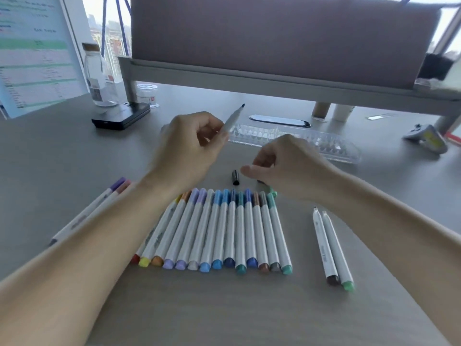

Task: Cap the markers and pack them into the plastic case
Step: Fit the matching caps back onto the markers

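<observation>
Uncapped marker [230, 121] sat pinched tip-up in the left hand [184, 146] by the plastic case's [331, 148] left end, right hand [287, 166] loosely curled, apparently empty, over the black cap [235, 177] nearer than the case; a hasty grab risked flicking it away.

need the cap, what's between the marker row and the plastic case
Head view: a loose black cap on the desk, with the right hand beside it.
</observation>
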{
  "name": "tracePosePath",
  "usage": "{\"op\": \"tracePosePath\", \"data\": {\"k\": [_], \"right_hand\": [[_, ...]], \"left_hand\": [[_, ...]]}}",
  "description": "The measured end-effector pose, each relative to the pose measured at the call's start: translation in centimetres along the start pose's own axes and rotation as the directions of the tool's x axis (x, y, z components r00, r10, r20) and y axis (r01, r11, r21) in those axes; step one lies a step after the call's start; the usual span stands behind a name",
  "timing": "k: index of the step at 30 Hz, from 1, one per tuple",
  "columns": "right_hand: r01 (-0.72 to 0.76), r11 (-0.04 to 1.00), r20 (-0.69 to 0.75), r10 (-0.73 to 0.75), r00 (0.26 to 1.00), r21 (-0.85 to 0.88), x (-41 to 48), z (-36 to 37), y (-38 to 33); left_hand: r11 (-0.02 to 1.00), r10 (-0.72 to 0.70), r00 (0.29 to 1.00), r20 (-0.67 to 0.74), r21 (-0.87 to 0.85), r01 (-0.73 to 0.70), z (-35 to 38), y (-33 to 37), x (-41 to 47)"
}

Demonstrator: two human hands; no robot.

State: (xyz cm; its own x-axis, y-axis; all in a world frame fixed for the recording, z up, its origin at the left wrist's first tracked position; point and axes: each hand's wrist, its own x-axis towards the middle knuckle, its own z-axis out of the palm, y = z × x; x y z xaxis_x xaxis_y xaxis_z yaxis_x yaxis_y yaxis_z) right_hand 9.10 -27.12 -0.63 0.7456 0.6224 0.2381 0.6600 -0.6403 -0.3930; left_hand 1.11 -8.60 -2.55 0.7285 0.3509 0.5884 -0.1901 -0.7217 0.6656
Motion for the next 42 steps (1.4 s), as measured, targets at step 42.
{"op": "tracePosePath", "data": {"k": [42], "right_hand": [[0.145,0.951,-0.176,-0.098,0.980,0.274,-4.1,-0.2,5.7]], "left_hand": [[0.958,0.167,0.932,0.321,0.172,-0.231,0.3,2.0,-2.0]]}}
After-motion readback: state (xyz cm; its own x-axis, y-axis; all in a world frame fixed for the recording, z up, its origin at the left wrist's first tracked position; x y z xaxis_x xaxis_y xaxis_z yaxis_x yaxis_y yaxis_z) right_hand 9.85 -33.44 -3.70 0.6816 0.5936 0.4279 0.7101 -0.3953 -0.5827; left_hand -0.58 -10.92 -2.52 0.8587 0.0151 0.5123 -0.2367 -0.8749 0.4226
